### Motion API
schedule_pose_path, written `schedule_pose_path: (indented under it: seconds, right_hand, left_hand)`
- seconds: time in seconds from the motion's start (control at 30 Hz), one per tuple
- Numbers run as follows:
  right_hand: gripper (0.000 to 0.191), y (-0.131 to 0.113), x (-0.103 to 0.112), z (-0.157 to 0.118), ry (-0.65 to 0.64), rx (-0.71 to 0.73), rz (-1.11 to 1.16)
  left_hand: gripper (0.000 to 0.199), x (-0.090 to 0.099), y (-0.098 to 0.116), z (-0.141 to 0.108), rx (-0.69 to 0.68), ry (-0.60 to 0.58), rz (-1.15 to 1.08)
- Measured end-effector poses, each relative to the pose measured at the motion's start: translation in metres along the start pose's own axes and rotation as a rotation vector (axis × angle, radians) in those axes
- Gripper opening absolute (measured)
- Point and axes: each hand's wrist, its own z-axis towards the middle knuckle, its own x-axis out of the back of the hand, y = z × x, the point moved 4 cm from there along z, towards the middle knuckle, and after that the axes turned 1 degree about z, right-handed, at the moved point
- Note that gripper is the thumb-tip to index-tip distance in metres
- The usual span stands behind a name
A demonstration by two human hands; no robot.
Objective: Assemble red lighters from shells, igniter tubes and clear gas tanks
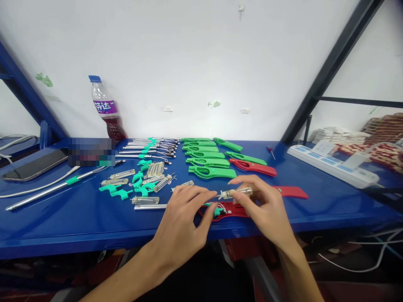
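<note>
One right hand [269,209]: pinches a clear capsule [245,191] between thumb and fingers.
Left hand [185,212]: thumb and index tips stand slightly apart beside the capsule's narrow end; whether they grasp anything, I cannot tell.
Capsule direction: above the front of the blue surface [94,228], long axis left to right, nearly level, white-fitted end pointing left.
Red shell [239,211]: lies just below it, lengthwise left to right, holding a green piece [217,211].
Silver rod [149,206]: extends left from behind the left hand.
Green shells [225,173]: lie farther back.
Bottle [105,107]: stands far left, by the wall [189,63].
</note>
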Motion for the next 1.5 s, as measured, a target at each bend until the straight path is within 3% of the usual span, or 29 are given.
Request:
schedule_pose_path:
  seconds: [0.17,0.3,0.63,0.93,1.5]
  right_hand:
    - [0.029,0.006,0.004,0.002,0.041,-0.073,-0.005]
    - [0.028,0.014,0.007,0.001,-0.051,-0.121,-0.038]
    - [0.021,0.021,0.019,-0.007,-0.114,-0.087,-0.196]
    - [0.025,0.021,0.019,-0.012,-0.21,-0.102,-0.182]
    - [0.023,0.028,0.019,-0.012,-0.274,-0.117,-0.172]
  left_hand:
    - [0.041,-0.004,0.002,-0.004,0.007,-0.103,0.084]
    - [0.052,-0.008,0.001,-0.006,0.009,-0.185,0.133]
    - [0.031,-0.01,-0.001,-0.007,0.004,-0.214,0.125]
    - [0.017,-0.008,0.001,-0.002,0.024,-0.236,0.104]
    - [0.018,-0.01,0.003,-0.005,-0.044,-0.2,0.142]
